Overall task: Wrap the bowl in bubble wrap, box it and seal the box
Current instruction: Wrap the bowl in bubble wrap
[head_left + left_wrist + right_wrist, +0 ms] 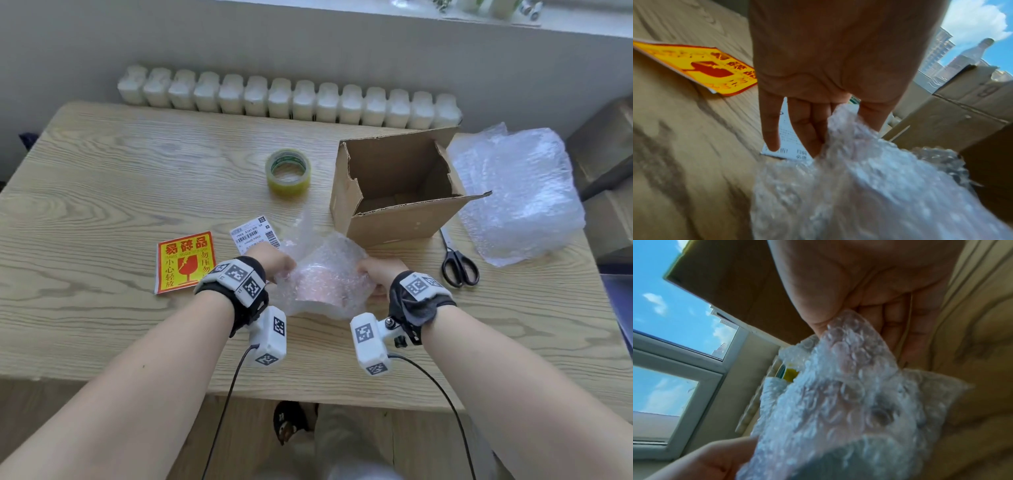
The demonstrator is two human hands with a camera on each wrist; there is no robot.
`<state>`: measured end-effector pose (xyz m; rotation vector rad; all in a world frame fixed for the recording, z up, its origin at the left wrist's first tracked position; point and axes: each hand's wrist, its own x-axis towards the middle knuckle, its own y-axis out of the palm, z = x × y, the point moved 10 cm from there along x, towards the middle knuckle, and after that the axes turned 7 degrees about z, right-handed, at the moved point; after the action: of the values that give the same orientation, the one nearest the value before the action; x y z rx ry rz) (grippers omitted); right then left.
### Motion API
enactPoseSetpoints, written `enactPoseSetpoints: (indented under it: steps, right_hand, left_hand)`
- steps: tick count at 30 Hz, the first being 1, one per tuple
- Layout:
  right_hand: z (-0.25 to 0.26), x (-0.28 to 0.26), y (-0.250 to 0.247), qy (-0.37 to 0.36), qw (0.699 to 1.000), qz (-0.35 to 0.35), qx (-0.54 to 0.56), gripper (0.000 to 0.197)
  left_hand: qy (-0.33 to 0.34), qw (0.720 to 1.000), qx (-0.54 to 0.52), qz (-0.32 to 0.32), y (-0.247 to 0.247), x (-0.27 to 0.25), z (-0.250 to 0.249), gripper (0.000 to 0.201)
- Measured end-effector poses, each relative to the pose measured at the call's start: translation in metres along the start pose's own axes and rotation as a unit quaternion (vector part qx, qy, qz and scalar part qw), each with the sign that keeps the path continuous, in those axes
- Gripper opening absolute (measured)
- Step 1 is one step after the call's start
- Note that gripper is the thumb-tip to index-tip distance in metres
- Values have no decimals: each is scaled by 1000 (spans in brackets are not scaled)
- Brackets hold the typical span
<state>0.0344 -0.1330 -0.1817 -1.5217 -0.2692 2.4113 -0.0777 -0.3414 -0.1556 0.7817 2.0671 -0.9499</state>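
A pinkish bowl [322,286] shows dimly through the bubble wrap [325,270] bundled round it, near the table's front edge. My left hand [272,262] pinches the wrap's left side, thumb and fingers closed on the sheet [840,129]. At the right side my right hand [378,274] grips the wrap [846,344] between thumb and fingers. The open cardboard box [397,192] stands upright just behind the bundle, flaps up. A roll of yellowish tape [288,172] lies left of the box.
Black-handled scissors [457,263] lie right of my right hand. A pile of spare bubble wrap [517,192] covers the table's right end. A red-and-yellow fragile sticker [186,262] and a white barcode label [253,234] lie left of the bundle. A radiator [287,97] runs behind the table.
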Motion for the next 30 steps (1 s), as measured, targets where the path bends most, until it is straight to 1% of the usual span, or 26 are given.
enactPoseSetpoints:
  steps: [1,3,5,8,11,12,13,15,16,17,18,19,20,21,23,25,27,28,29,30]
  right_hand:
    - [-1,-1,-2,7,1000,-7,-13,17]
    - [1,-3,-2,12,999,-11,-36,18]
    - [1,-1,1,17,999,5,-47,19]
    - [-3,2,0,24,999,15,-35,17]
    - [-3,-1,-6,14,999,3,-51,14]
    - [-2,-4,-9,4,998,-6,-56,16]
    - [0,-6,-12,-8,998,-13,-61,23]
    - [-8,-11,-27,-11,993,-45,-106,50]
    - [-11,-15,-35,-7,989,-55,-138,54]
    - [-12,-15,-42,-13,988,-57,-144,44]
    - [-9,-17,-46,-30,989,-58,-135,25]
    - [-4,-18,-50,-59,988,-65,-128,17]
    - [3,-19,-51,-81,985,-73,-131,25]
    - [13,-23,-50,-103,981,-84,-139,29]
    - [44,-38,-41,-179,965,-106,-157,24]
    - [73,-58,-22,-265,943,-104,-175,20]
    - [94,-80,4,-324,912,-81,-237,18]
    - [100,-88,20,-346,895,-54,-276,18]
    - [100,-91,37,-352,881,-14,-316,23]
    - [94,-93,54,-343,867,30,-360,37]
  left_hand:
    - [-6,1000,7,-2,-2,-1,0,23]
    - [-12,1000,20,1,-2,-3,1,18]
    - [-22,999,24,-3,-2,-3,7,14]
    - [-23,999,21,-12,-2,-4,14,18]
    - [-18,1000,13,-14,-3,-7,14,10]
    - [-16,1000,14,-19,-5,-10,15,9]
    - [-15,999,20,-28,-8,-11,17,9]
    - [-14,998,44,-46,-16,-12,24,12]
    - [-16,997,51,-50,-18,-12,28,13]
    - [-18,998,49,-45,-18,-13,31,13]
    - [-19,998,41,-38,-17,-14,34,11]
    - [-17,999,33,-34,-15,-15,34,9]
    - [-14,999,27,-32,-14,-17,32,8]
    - [-6,999,24,-33,-12,-18,28,8]
    - [9,999,29,-36,-10,-18,21,10]
    - [14,999,28,-35,-8,-18,18,11]
    - [16,999,22,-35,-8,-19,17,12]
    - [15,999,19,-36,-8,-18,17,12]
    - [15,999,17,-37,-8,-18,18,13]
    - [15,999,14,-38,-8,-18,19,13]
